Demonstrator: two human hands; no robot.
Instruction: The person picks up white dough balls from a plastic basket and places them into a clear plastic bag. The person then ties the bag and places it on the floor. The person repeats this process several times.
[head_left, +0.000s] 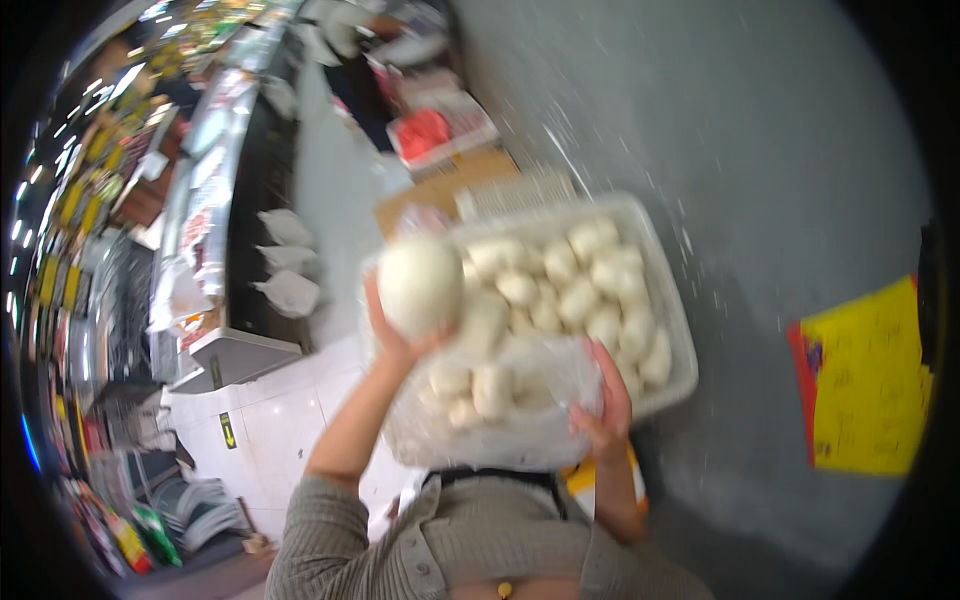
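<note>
My left hand holds a large, round, cream-white item from below, its fingers curved around the far side; it looks like a dough ball or steamed bun, though blur leaves the kind unsure. My right hand grips the edge of a clear plastic bag or film over the near part of a large white plastic tub. Many small pale, rounded, dough-like pieces fill the tub. Several more pieces show near or under the film. The tub's left rim is partly hidden by my left hand and its item.
Cardboard and a white box with red contents lie beyond the tub. A display counter with white bags hanging from it runs along the left. A grey wall stands at the right, with a yellow sheet on it.
</note>
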